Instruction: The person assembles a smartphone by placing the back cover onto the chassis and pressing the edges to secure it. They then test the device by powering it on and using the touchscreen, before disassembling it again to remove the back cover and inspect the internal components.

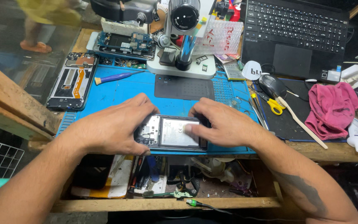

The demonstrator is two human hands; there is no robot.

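Observation:
An opened phone (171, 132) lies back-up on the blue work mat (117, 93) near the mat's front edge, its white battery and circuit parts showing. My left hand (112, 126) grips the phone's left end, fingers curled over the top edge. My right hand (222, 124) holds the right end, thumb pressed on the battery. Both forearms reach in from the bottom corners.
A microscope (183, 39) stands at the mat's back. Two more opened phones (72, 81) (125, 43) lie at left and back left, beside a purple tool (114, 77). Laptop (295, 35), mouse (272, 85), yellow scissors (275, 105) and pink cloth (332, 108) sit right. An open drawer (162, 178) holds tools.

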